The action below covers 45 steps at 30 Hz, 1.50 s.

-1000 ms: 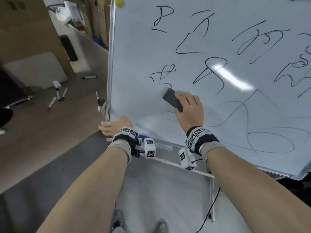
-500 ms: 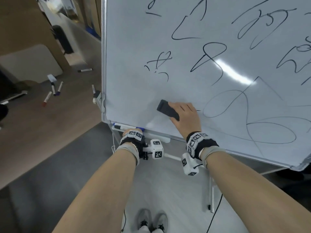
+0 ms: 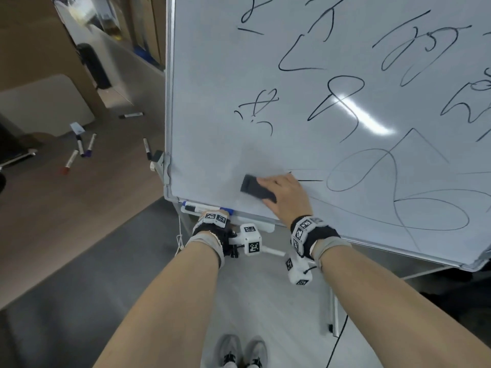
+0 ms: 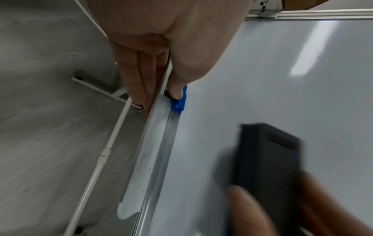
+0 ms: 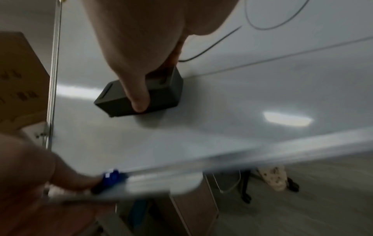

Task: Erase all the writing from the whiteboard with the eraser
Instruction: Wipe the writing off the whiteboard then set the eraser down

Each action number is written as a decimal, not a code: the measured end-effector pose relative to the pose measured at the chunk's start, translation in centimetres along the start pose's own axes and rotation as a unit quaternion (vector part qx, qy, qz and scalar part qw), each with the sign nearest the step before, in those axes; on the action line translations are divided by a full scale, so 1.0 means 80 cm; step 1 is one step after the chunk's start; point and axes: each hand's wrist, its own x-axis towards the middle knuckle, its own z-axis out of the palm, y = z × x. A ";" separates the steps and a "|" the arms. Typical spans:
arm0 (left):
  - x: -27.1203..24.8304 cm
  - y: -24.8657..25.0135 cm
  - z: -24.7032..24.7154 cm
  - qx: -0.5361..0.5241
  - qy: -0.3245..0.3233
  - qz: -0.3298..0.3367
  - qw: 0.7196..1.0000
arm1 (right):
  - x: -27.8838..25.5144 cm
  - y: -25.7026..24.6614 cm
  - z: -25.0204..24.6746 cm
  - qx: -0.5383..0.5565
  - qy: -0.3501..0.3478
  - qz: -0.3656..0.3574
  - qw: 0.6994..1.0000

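**— Which step are you on?**

I'm wiping. My right hand [image 3: 285, 197] grips the eraser [image 3: 256, 187], thumb on its near side and fingers [image 3: 268, 181] curled over the top, and presses it flat against the whiteboard [image 3: 202, 75] in the lower-left part, a little above the bottom edge. Around the eraser the surface is bare, with a faint smudged patch above it. My left hand [image 4: 161, 52] pinches the marker tray [image 4: 153, 159] at the board's bottom edge, fingers under the lip and thumb [image 4: 177, 89] on top, touching a blue-capped marker [image 4: 178, 102] that lies there. I judge it is steadying the board.

**— How far along?**

Early, I'd say. Only that corner looks clean. Black scribbles fill the upper part and the right side, and large thin loops [image 3: 398, 203] run just to the right of my right hand.

**— And next?**

A short black dash [image 3: 309, 180] sits just beyond my knuckles, so I would sweep rightward over it and into the loops, keeping the pad flat and the pressure even, then work upward row by row.

**— What's the eraser like?**

A dark rectangular block with a recessed top, rigid by the look of it. It is blurred in the left wrist view.
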 end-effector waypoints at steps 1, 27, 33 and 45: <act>0.004 -0.002 0.003 -0.037 -0.013 -0.005 0.999 | 0.010 0.001 -0.011 -0.003 0.031 0.023 0.999; -0.032 0.057 0.039 0.100 0.045 -0.098 0.989 | 0.000 0.069 -0.093 -0.074 0.112 0.063 0.989; -0.042 0.079 0.056 0.102 0.032 -0.064 0.992 | -0.038 0.080 -0.046 -0.052 0.045 0.021 0.997; -0.081 0.150 0.055 0.118 0.013 0.000 0.993 | -0.001 0.125 -0.123 -0.064 0.156 0.050 0.984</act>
